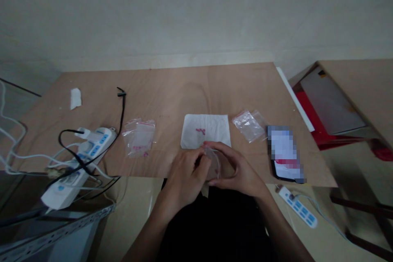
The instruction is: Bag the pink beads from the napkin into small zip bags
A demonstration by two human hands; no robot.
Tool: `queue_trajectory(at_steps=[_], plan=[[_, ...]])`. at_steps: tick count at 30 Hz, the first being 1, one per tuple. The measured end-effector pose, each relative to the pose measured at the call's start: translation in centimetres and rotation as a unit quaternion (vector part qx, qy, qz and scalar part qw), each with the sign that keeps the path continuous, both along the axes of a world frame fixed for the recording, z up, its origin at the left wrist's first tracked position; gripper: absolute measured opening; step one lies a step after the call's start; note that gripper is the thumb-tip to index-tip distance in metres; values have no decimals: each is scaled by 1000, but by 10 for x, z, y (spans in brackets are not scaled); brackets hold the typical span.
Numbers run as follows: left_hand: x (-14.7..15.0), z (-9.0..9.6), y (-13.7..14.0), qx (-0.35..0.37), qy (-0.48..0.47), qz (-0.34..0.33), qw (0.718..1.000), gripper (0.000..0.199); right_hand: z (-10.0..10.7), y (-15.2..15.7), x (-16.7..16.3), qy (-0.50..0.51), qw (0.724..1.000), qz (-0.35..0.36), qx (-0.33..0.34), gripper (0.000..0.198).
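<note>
At the table's front edge, my left hand [192, 172] and my right hand [235, 170] hold a small clear plastic bag [214, 163] between them. The left fingers are pinched at the bag's left side. My right thumb and fingers curve around its right side. Just beyond the hands lies a white paper sheet [188, 131] with a few small pink-red pieces [201, 132] on it. To the left is a stack of clear zip bags [143, 133] with pinkish bits at the lower end. More clear zip bags [249, 126] lie to the right.
A phone [285, 151] lies near the table's right front corner. On the left, a white power strip [98, 145] carries tangled black and white cables. A scrap of white paper [75, 98] sits at the far left. Another power strip [297, 206] is on the floor.
</note>
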State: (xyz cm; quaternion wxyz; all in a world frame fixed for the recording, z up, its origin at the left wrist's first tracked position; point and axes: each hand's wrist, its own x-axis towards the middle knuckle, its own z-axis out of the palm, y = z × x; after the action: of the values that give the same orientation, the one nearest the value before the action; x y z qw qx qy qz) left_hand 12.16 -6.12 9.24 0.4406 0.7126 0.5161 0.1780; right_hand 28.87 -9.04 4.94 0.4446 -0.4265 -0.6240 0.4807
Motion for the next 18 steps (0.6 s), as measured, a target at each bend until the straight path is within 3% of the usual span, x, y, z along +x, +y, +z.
queue_trajectory(at_steps=[5, 8, 10, 12, 13, 15, 17, 18], plan=[[-4, 0, 0, -21, -36, 14, 999, 29, -10, 8, 2, 50, 999, -15, -11, 54], [-2, -7, 4, -25, -112, 96, 989, 28, -8, 19, 6, 48, 999, -16, -17, 56], [2, -18, 11, -55, -216, 199, 954, 26, 2, 32, 10, -2, 1000, -6, 1, 57], [10, -30, 22, -166, -338, 264, 888, 28, 20, 51, 12, -120, 991, 38, 39, 54], [14, -37, 28, -240, -386, 270, 849, 33, 30, 61, 12, -202, 974, 74, 63, 50], [23, -48, 38, -322, -443, 242, 801, 34, 52, 78, 7, -386, 901, 168, 109, 41], [32, -57, 44, -316, -469, 223, 794, 30, 69, 90, -3, -523, 801, 244, 159, 32], [36, -61, 46, -295, -475, 221, 799, 28, 73, 93, -8, -561, 764, 262, 182, 27]])
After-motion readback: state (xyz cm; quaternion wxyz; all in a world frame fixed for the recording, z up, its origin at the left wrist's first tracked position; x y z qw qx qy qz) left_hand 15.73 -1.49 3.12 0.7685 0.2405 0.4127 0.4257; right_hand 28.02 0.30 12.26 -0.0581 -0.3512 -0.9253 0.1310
